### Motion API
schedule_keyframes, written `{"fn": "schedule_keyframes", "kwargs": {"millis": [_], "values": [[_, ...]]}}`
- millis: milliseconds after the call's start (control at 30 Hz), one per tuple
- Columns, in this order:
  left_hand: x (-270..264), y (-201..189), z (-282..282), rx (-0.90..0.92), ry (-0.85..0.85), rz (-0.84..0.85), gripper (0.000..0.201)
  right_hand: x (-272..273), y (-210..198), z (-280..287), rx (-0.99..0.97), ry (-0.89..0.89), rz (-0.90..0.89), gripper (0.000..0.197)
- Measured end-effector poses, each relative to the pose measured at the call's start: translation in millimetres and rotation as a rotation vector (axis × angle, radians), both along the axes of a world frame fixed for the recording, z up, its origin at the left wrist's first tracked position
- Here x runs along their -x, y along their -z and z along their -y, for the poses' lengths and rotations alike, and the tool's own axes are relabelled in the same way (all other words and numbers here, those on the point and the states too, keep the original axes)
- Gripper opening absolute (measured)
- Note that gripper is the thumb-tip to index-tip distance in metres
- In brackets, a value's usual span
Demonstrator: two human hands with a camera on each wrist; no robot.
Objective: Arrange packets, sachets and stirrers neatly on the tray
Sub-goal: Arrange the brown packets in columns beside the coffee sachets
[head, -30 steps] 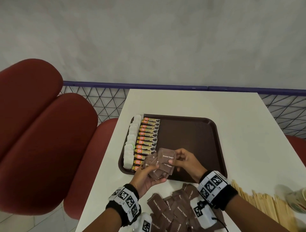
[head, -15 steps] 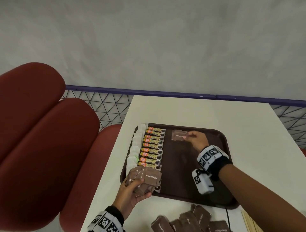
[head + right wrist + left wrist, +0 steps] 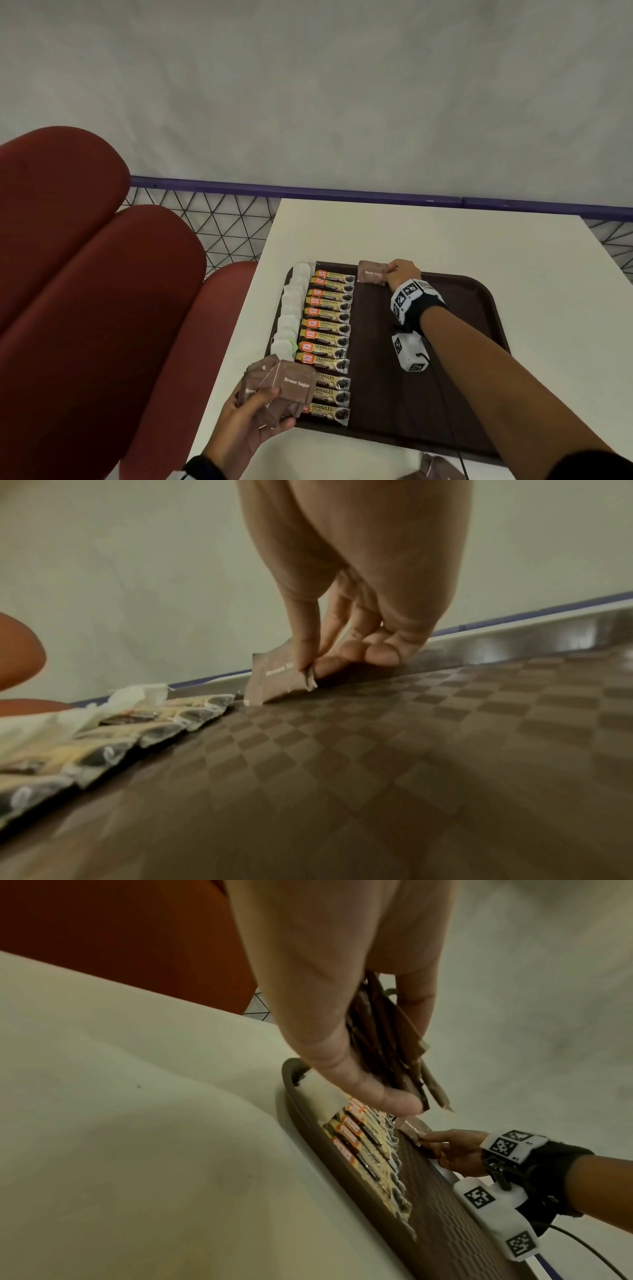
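My right hand [image 3: 404, 274] is at the far edge of the brown tray [image 3: 479, 342], thumb and fingertips [image 3: 308, 653] pinching one brown sugar sachet [image 3: 371, 272] by its right end. The sachet is tilted: its lower left corner touches the tray floor and the pinched end sits higher. It's just beside the far end of the coffee column, right of it, up against the tray's far rim.

My left hand [image 3: 246, 425] holds a fanned stack of brown sugar sachets [image 3: 284, 387] over the tray's near-left corner, thumb on top and fingers curled underneath. The top one reads "Brown Sugar". The stack covers part of the near end of the coffee column.

On the tray:
- Column of coffee granule sticks [image 3: 329, 335], laid side by side from far rim to near rim, orange label ends to the left.
- Column of white packets [image 3: 291, 315] along the left rim, touching the sticks' left ends. Can't tell what they contain.
- The rest of the tray floor, with its checkered texture, is bare to the right of the sticks.

The tray sits on a white table [image 3: 411, 233]. More brown sachets [image 3: 435, 469] lie on the table near the tray's near rim, mostly cut off at the frame edge. Red padded seat [image 3: 85, 291] is to the left of the table, and a purple rail [image 3: 308, 192] runs behind it.
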State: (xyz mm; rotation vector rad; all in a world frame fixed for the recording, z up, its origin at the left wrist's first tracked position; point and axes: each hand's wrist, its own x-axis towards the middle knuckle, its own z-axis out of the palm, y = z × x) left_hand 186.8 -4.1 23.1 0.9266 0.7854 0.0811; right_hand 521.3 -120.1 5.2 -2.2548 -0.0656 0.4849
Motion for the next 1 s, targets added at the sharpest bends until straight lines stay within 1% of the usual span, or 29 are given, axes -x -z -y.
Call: {"fn": "schedule_keyframes", "kwargs": {"millis": [67,133,200,267,333,467,533,600,700,767,900,1000], "values": [[0.6,-0.1,-3.5,0.001,-0.003,-0.007,0.036,-0.9,6.1,-2.2,0.008,0.022,0.030,0.026],[1.5,-0.3,-6.6,0.002,-0.007,-0.015,0.034,-1.6,11.3,-3.1,0.022,0.043,0.043,0.034],[1.9,0.0,-8.1,0.001,-0.003,-0.022,0.036,-3.2,15.2,-3.5,0.053,0.037,0.051,0.033],[1.3,-0.2,-8.5,-0.003,0.004,-0.018,0.038,-4.2,16.4,-4.1,0.071,0.022,0.052,0.028],[0.4,-1.4,-7.4,0.001,0.012,-0.006,0.039,-4.3,17.8,-4.1,0.058,0.020,0.058,0.030],[-3.2,-8.7,-2.7,0.005,0.046,0.035,0.049,-2.3,16.0,-0.7,0.046,0.015,0.061,0.034],[-5.1,-10.5,0.6,0.002,0.049,0.042,0.048,0.3,11.8,3.2,0.067,-0.002,0.066,0.036],[-7.0,-11.7,3.9,0.011,0.040,0.046,0.043,5.9,7.7,6.8,0.084,-0.030,0.096,0.036],[-8.7,-12.2,8.7,0.028,0.012,0.042,0.041,24.2,-1.9,12.0,0.022,-0.125,0.156,0.028],[-9.7,-12.9,13.6,0.033,0.011,0.041,0.042,44.6,-14.8,18.2,-0.044,-0.245,0.159,0.023],[-10.8,-13.9,22.4,0.028,0.005,0.046,0.044,92.9,-41.2,33.6,-0.124,-0.507,0.089,0.017],[-11.8,-15.4,28.8,0.025,-0.010,0.064,0.043,122.7,-50.1,43.0,-0.156,-0.644,0.013,0.015]]}}
